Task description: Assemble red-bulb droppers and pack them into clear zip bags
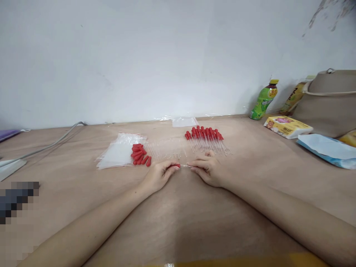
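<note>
The left hand pinches a red bulb and the right hand a clear tube, which runs left to right between both hands, in line with the bulb.

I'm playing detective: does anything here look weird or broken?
The wall has dark, streaky marks high on the right, odd because most of it is plain. A blocky patch at lower left hides whatever lies there. Nothing looks spilled by the left hand or right hand.
</note>
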`<state>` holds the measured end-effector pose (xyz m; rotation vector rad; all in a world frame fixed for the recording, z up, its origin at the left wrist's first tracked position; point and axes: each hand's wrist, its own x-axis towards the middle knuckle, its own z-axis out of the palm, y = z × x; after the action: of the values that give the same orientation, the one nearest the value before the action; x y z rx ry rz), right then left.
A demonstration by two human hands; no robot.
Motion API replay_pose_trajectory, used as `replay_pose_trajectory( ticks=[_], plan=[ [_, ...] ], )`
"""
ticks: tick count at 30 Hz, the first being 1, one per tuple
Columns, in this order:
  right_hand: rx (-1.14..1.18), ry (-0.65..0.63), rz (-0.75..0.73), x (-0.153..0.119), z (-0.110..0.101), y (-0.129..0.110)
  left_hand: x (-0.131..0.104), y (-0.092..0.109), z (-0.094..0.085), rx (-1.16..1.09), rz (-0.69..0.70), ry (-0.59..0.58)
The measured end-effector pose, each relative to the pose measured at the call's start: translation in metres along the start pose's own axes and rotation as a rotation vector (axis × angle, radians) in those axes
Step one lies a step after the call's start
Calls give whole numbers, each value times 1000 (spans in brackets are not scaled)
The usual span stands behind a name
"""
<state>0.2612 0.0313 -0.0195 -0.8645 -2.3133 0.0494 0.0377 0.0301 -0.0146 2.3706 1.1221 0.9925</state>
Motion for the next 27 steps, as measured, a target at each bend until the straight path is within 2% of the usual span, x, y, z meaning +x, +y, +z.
replay_pose_trajectory(
  ticks=[7,17,27],
  plan=[
    [-112,-24,-85,0,-4,6,-1,2,1,-6,48,-79],
    [-181,4,-82,3,1,-5,1,3,2,14,61,-16],
    [-215,-76,-114,9,3,-5,0,1,2,12,64,-97]
  ],
)
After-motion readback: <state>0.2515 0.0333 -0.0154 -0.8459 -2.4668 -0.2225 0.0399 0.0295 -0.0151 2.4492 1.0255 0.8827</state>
